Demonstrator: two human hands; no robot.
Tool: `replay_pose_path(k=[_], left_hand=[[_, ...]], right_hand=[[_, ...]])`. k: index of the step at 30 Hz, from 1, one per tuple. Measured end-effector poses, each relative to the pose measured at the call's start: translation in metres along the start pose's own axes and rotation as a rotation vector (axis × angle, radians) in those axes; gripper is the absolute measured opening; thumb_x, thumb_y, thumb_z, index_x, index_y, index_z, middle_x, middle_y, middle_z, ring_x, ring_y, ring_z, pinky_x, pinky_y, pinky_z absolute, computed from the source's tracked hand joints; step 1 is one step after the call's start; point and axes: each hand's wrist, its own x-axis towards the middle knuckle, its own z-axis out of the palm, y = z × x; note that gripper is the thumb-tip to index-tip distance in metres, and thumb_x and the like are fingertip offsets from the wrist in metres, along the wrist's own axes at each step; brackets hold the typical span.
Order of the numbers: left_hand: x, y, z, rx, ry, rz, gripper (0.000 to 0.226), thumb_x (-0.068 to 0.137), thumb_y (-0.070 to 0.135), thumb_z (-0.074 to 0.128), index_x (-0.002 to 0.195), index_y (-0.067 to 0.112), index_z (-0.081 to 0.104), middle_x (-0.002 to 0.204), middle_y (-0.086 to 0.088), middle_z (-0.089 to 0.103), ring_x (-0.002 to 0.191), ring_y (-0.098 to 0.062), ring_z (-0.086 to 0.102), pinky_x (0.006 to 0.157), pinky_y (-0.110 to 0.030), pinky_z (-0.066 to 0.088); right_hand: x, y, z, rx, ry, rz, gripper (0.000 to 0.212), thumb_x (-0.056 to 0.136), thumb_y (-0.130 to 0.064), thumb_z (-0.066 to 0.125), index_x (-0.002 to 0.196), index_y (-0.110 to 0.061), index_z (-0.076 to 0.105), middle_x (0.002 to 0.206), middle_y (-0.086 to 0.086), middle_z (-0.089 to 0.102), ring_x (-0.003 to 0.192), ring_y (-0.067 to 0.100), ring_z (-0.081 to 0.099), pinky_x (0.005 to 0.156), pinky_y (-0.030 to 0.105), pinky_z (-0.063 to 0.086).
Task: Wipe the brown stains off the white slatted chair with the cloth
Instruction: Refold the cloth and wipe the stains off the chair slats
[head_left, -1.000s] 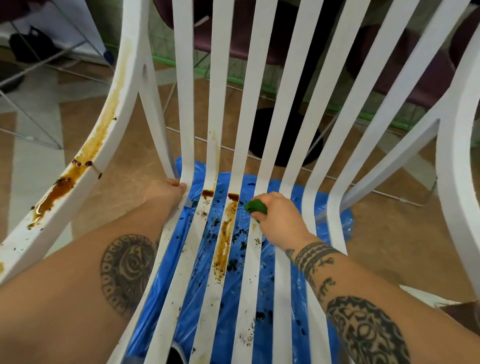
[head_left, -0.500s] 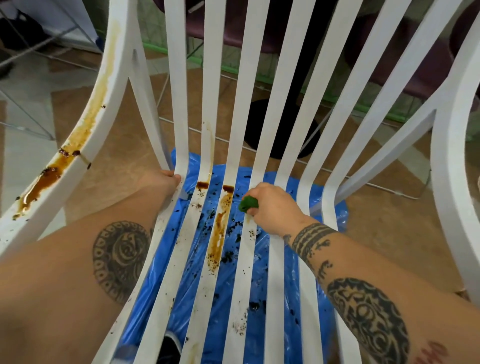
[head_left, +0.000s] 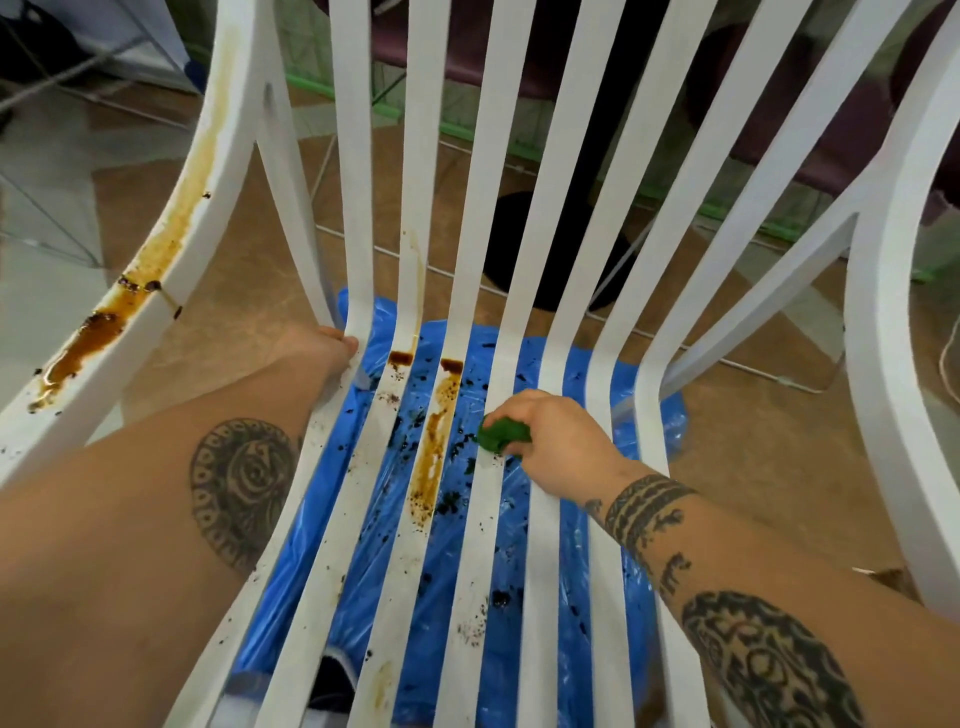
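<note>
So, right fingers (head_left: 519, 408): curled tight round a crumpled wad of green cloth (head_left: 501, 435), knuckles up; the right hand (head_left: 558, 447) presses it down onto a seat slat.
Cloth position: on the slat just right of the heavily stained one, a little in front of the bend where seat turns into back.
Left fingers: mostly hidden; the left hand (head_left: 311, 353) grips the outermost slat at its bend, thumb laid against the slat's edge.
Chair: white slatted chair (head_left: 566, 208), smooth and glossy like moulded plastic; long flat slats run up from the seat and fan apart in the back, between broad curved armrests.
Seat stains: a long brown streak (head_left: 434, 457), syrupy and uneven, runs along one slat, with a dark block at its top; a smaller dark patch (head_left: 400, 357) sits on the slat to its left, a faint tan trail above it. Fine dark specks dot several slats.
Armrest stain (head_left: 104, 322): glossy amber-brown pool low on the left-side armrest, thinning to a pale smear higher up.
Under the seat: crinkled blue plastic sheet (head_left: 571, 374), spattered with dark blots.
Floor (head_left: 753, 457): tan, mottled tile.
</note>
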Motion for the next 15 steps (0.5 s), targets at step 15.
replay_pose_path(k=[15], left_hand=[[-0.067, 0.026, -0.001, -0.112, 0.079, 0.147, 0.042, 0.102, 0.018, 0.056, 0.144, 0.015, 0.052, 0.099, -0.002, 0.061, 0.071, -0.023, 0.059, 0.060, -0.035, 0.052]], right_hand=[[-0.024, -0.012, -0.008, -0.054, -0.261, 0.090, 0.029, 0.093, -0.015, 0.068, 0.120, -0.026, 0.070, 0.116, 0.000, 0.069, 0.106, 0.020, 0.064, 0.093, 0.038, 0.056]])
